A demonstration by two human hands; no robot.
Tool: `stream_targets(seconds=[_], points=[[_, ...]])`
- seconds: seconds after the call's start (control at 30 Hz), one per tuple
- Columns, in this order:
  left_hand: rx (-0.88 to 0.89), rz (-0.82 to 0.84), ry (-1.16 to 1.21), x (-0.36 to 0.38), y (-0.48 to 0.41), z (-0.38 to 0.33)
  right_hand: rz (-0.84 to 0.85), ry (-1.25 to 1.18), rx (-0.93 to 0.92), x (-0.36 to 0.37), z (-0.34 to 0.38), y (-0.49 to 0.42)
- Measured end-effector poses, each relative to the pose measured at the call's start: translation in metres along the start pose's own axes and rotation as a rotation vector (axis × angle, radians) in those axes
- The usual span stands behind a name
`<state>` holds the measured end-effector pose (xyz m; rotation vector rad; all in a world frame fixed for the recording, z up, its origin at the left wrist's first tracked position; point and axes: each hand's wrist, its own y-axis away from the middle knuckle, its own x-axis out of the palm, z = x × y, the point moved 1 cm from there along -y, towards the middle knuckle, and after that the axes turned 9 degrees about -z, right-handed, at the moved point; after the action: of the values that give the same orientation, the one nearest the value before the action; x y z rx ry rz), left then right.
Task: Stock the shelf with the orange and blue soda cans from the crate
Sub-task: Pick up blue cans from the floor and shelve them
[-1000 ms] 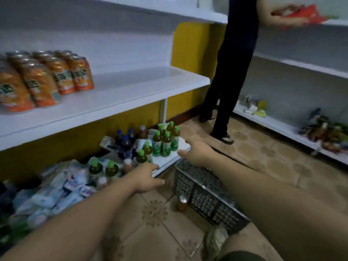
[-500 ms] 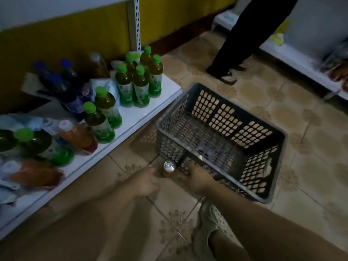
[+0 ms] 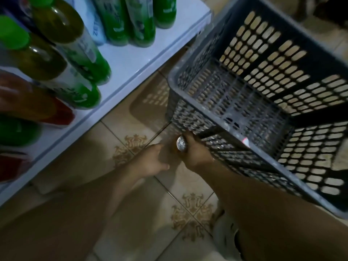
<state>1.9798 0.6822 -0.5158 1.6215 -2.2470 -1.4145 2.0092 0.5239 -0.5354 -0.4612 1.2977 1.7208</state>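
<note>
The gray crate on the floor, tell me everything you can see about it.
The crate is dark gray plastic with lattice walls and a slotted floor that lets the tile show through. It sits upright on the tiled floor beside the low white shelf. Nothing but a small pale scrap shows inside. Just outside its near corner stands a can, held in the right hand, which sits against the crate wall.

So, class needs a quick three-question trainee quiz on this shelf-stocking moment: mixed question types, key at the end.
1. True or false: the can stands on the floor tiles outside the crate.
2. Which hand grips the can: A) left hand B) right hand?
3. Fill in: the crate's inside appears ____ of cans.

Key: 1 true; 2 B; 3 empty.
</note>
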Motion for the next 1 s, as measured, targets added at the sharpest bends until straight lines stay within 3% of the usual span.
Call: stream_targets(seconds=[0.17, 0.4, 0.6, 0.77, 0.9, 1.0], points=[[0.004, -0.008, 0.113, -0.031, 0.046, -0.023, -0.113, -0.231, -0.032, -0.045, 0.024, 0.059], [0.073, -0.134, 0.269, -0.107, 0.172, -0.084, -0.29, -0.925, -0.002, -0.134, 0.103, 0.174], [0.268, -0.341, 0.291, -0.177, 0.297, -0.122, -0.218, -1.424, 0.022, -0.198, 0.183, 0.261], [0.403, -0.548, 0.348, -0.222, 0.395, -0.141, -0.145, -1.537, -0.1, -0.236, 0.253, 0.331], [0.497, -0.743, 0.35, -0.26, 0.471, -0.148, 0.055, -1.639, -0.239, -0.261, 0.311, 0.39], [0.496, -0.865, 0.339, -0.286, 0.517, -0.139, 0.153, -1.583, -0.37, -0.262, 0.355, 0.429]])
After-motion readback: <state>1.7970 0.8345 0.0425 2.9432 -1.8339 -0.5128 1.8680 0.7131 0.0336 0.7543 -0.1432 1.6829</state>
